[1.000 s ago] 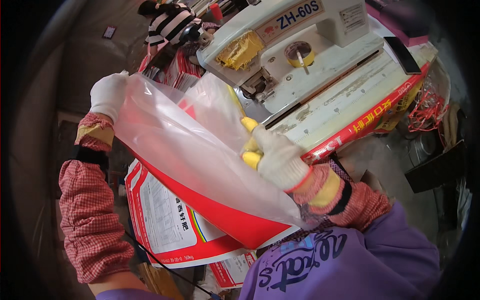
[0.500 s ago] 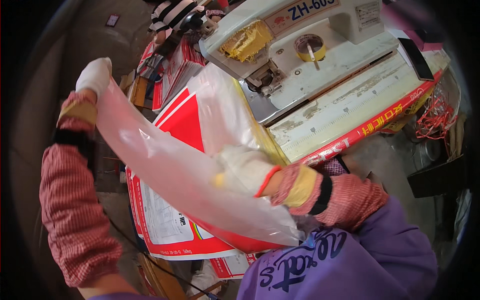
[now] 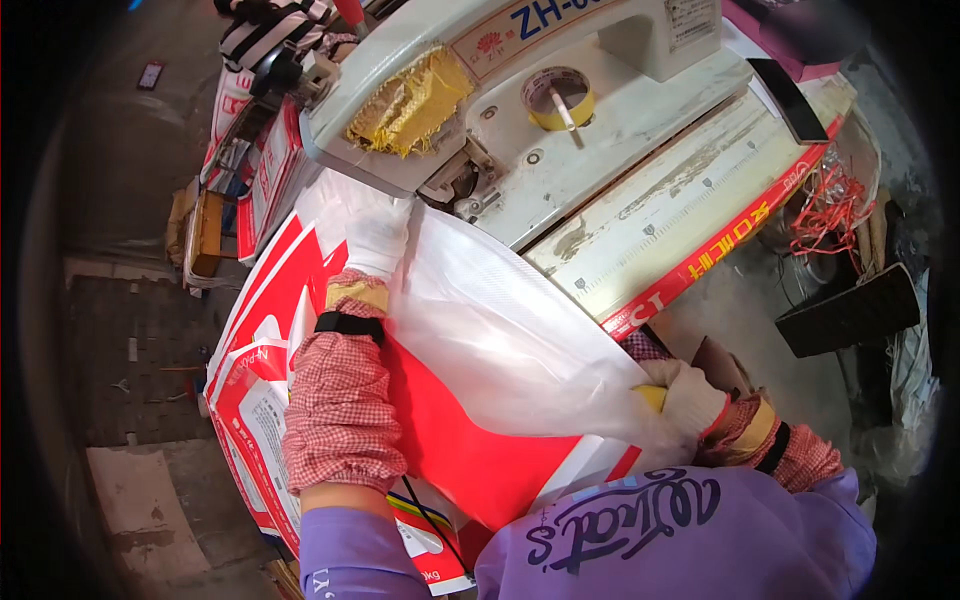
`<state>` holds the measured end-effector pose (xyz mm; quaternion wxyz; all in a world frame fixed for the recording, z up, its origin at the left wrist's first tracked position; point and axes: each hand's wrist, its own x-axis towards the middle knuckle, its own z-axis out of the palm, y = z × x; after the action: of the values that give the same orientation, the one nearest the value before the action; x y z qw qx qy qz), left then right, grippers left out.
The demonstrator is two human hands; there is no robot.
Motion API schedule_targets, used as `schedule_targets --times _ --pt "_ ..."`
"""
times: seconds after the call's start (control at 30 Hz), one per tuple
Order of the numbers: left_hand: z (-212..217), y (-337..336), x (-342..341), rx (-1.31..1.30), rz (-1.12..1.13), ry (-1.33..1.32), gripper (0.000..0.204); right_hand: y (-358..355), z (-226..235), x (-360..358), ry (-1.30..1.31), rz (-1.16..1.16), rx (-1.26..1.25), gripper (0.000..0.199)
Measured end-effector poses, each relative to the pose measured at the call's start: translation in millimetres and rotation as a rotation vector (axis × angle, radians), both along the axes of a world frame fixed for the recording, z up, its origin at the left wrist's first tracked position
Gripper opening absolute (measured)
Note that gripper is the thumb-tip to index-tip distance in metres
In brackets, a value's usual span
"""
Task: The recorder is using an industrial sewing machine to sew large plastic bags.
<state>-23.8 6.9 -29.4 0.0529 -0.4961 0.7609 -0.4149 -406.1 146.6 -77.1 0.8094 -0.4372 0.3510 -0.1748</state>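
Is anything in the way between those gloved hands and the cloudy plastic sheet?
Nothing visible is in the way. The right hand grips the plastic sheet at its right end, and the left hand is against its far left part, near the sewing machine.

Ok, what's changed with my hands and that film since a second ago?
Your left hand swung right, toward the sewing machine; your right hand moved right and nearer your body. The translucent film swung across from the left too. The tape roll stayed on the machine.

Lettering [image 3: 552, 18] on machine [image 3: 560, 165], sacks [image 3: 262, 408], sweatshirt [image 3: 700, 550]
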Motion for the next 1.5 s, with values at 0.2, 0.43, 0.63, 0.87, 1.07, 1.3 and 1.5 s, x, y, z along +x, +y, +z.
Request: schedule_targets --times 0.2,0.43,0.63,0.87,1.07,1.3,1.5 --pt "-18.2 -7.6 29.2 0.064 -0.193 0.501 0.015 -0.8 16.2 18.8 -0.172 -0.418 0.842 0.024" --pt "-23.8 -10.0 66.9 0.297 0.007 0.452 0.017 0.2 52.9 16.0 0.547 0.199 -0.698 0.026" --pt "27.5 26.6 2.9 0.606 0.209 0.365 0.017 11.5 40.7 13.9 0.95 0.671 -0.939 0.029" --pt "42.9 -19.4 -12.4 0.495 0.307 0.456 0.02 -12.7 34.4 44.7 0.699 0.43 -0.963 0.037" --pt "83.1 -73.7 78.1 0.132 0.261 0.394 0.018 -89.2 -6.1 149.8 0.124 0.063 -1.359 0.038" --pt "132.8 3.0 -15.6 0.679 0.166 0.108 0.008 -146.4 46.8 191.6 0.561 0.232 -1.412 0.028" --pt "157.0 59.5 -170.7 0.871 -0.429 0.198 0.048 -206.2 19.8 213.0 0.603 0.845 -1.585 0.03"
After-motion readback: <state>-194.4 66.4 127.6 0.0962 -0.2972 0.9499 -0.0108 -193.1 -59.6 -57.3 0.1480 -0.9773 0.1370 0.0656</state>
